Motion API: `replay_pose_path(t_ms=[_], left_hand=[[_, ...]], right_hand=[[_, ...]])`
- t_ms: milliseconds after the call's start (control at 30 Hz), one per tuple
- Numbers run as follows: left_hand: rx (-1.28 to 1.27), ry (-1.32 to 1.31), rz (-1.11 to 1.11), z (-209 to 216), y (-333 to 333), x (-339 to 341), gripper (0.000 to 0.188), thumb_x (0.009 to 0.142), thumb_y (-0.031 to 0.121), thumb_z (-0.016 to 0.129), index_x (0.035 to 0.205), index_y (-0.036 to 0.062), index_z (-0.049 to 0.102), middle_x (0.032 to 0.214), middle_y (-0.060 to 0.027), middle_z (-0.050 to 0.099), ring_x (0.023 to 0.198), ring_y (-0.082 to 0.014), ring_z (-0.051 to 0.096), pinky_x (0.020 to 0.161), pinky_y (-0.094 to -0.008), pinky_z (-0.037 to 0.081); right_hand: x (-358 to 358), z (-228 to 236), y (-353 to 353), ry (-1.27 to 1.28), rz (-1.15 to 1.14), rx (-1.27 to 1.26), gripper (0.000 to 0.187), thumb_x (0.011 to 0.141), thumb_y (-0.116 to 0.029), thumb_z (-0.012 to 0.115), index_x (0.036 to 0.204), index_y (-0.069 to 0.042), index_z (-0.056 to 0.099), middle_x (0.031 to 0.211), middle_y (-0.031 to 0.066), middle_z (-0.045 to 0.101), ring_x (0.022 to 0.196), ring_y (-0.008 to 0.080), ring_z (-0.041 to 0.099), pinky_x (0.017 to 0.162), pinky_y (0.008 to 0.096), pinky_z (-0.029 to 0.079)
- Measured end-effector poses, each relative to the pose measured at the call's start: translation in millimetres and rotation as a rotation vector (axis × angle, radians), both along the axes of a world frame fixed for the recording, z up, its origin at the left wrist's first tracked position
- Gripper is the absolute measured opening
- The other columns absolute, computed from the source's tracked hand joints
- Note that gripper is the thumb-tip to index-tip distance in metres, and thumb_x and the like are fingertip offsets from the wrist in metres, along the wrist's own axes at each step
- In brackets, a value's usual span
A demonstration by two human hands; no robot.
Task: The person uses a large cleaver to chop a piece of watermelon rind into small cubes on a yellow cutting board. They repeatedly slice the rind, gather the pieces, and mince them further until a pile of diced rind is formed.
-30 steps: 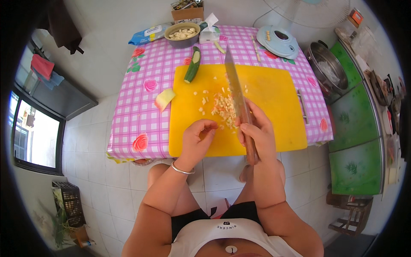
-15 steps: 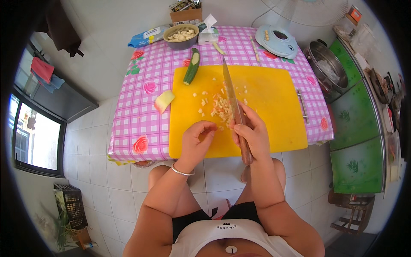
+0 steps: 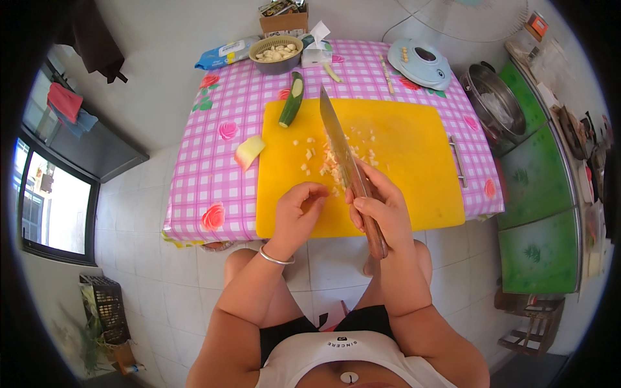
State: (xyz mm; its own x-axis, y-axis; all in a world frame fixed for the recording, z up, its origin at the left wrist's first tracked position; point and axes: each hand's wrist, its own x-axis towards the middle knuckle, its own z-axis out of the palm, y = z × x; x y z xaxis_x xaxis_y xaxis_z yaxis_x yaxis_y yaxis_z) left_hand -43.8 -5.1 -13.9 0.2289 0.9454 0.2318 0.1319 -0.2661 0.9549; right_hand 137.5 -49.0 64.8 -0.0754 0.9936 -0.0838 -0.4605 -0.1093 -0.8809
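My right hand (image 3: pixel 383 205) grips a long kitchen knife (image 3: pixel 337 132) by its wooden handle. The blade points away from me and slants left, over or beside a heap of small, pale and orange-pink chopped bits (image 3: pixel 332 169) that it partly covers. My left hand (image 3: pixel 299 205), fingers curled in and apparently holding nothing, hovers at the front left of the yellow cutting board (image 3: pixel 414 161). A partly peeled green cucumber (image 3: pixel 290 107) lies over the board's far left edge. Below it, a pale wedge (image 3: pixel 250 152) with a reddish side rests on the left edge.
On the checked tablecloth (image 3: pixel 194 168) stand a colander bowl of pale pieces (image 3: pixel 276 57), a tissue pack (image 3: pixel 316 55), a blue packet (image 3: pixel 223 57) and a light-blue rounded appliance (image 3: pixel 420 64). A large metal pot (image 3: pixel 495 107) and green cabinet (image 3: pixel 540 252) stand at right.
The knife's blade has swung left across the chopped bits, and its handle end has shifted slightly right. My left hand has barely moved.
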Motion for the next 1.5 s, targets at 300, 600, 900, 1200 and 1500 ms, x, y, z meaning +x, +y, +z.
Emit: replay_pose_path(t_ms=[300,600,900,1200,1500], left_hand=[[-0.008,-0.056,0.01,-4,1,0,0.016,0.087,-0.003,0.063,0.102,-0.0016,0.066,0.097,-0.0111,0.07,0.089,-0.0186,0.068,0.082,-0.0285,0.053],[0.007,-0.05,0.007,-6,2,0,0.011,0.087,-0.001,0.064,0.098,-0.0007,0.067,0.093,-0.0089,0.07,0.085,-0.0171,0.067,0.079,-0.0283,0.053],[0.001,-0.027,0.012,-4,1,-1,0.012,0.087,0.0,0.065,0.099,0.0001,0.068,0.093,-0.0084,0.07,0.086,-0.0173,0.066,0.079,-0.0279,0.052],[0.01,-0.036,0.0,-5,2,2,0.013,0.087,0.001,0.065,0.1,0.0,0.068,0.094,-0.0083,0.071,0.086,-0.0167,0.066,0.079,-0.0286,0.052],[0.018,-0.025,-0.014,-3,1,-1,0.014,0.087,0.0,0.065,0.101,0.0001,0.067,0.095,-0.0085,0.071,0.087,-0.017,0.066,0.08,-0.0285,0.052]], right_hand=[[-1,-7,7,-0.036,-0.006,-0.007,0.065,0.085,0.003,0.058,0.148,-0.002,0.043,0.092,0.0077,0.061,0.058,0.0125,0.057,0.049,0.0239,0.044],[3,-25,22,-0.039,-0.028,-0.005,0.064,0.086,0.002,0.057,0.148,-0.003,0.043,0.091,0.0077,0.061,0.058,0.0128,0.057,0.05,0.0238,0.044],[7,-12,12,-0.027,-0.065,0.012,0.065,0.085,0.002,0.057,0.148,-0.001,0.043,0.092,0.0083,0.061,0.058,0.013,0.057,0.051,0.024,0.044],[11,-24,25,-0.054,-0.067,-0.001,0.068,0.084,0.003,0.059,0.149,-0.002,0.042,0.092,0.0075,0.061,0.06,0.0124,0.056,0.054,0.0237,0.045],[10,-19,20,-0.064,-0.12,0.027,0.067,0.084,0.003,0.06,0.148,-0.003,0.043,0.093,0.007,0.061,0.059,0.0125,0.056,0.053,0.0235,0.045]])
